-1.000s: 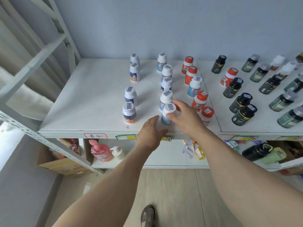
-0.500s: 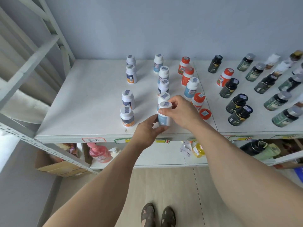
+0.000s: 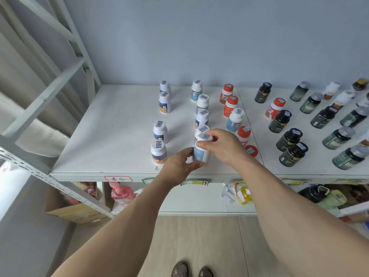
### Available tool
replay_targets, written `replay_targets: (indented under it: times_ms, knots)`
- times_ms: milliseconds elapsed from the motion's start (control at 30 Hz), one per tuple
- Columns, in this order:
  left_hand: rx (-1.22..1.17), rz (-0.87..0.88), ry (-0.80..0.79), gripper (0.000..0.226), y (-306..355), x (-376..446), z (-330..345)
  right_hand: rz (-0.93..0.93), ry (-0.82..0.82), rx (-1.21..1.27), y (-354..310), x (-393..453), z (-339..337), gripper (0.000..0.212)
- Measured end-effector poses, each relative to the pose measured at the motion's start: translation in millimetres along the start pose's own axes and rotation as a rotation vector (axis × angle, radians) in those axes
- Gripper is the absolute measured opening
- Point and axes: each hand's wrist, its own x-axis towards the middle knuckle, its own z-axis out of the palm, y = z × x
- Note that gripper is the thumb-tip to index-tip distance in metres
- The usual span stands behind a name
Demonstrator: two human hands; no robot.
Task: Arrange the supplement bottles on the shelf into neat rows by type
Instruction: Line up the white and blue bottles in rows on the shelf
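Note:
On the white shelf (image 3: pixel 111 136), a white bottle with a blue label (image 3: pixel 201 151) stands at the front of a column of like bottles (image 3: pixel 202 118). My right hand (image 3: pixel 223 146) pinches its cap and upper body. My left hand (image 3: pixel 179 166) grips its base from the left. White bottles with orange labels (image 3: pixel 158 151) form a column to the left. Orange-capped bottles (image 3: pixel 229 105) stand to the right, partly hidden by my right hand. One more blue-label bottle (image 3: pixel 235 119) stands among them.
Dark bottles with black caps (image 3: pixel 289 138) and grey caps (image 3: pixel 337 136) fill the right part of the shelf. A lower shelf holds a pink bottle (image 3: pixel 121 193), a yellow bottle (image 3: pixel 243 194) and a dark jug (image 3: pixel 313 193). A metal rack frame (image 3: pixel 40 174) slants at left.
My right hand has pulled the blue-label bottle slightly forward in its column. My left hand has closed round its base. The camera has shifted a little.

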Motion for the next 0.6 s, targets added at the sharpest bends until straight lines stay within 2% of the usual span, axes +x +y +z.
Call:
replay_targets:
  times_ms: [133, 267, 500, 600]
  knots:
    - [0.202, 0.037, 0.053, 0.050, -7, 3, 3, -0.006, -0.051, -0.010, 13, -2, 4, 0.034]
    - [0.307, 0.088, 0.056, 0.053, -12, 3, 5, 0.013, -0.101, -0.022, 24, -2, 9, 0.047]
    - [0.342, 0.112, 0.067, 0.051, -11, 4, 1, 0.000, -0.114, -0.048, 24, -6, 13, 0.057]
    - [0.300, 0.096, 0.079, 0.051, -11, 8, -3, 0.031, -0.134, 0.002, 24, -6, 9, 0.068]
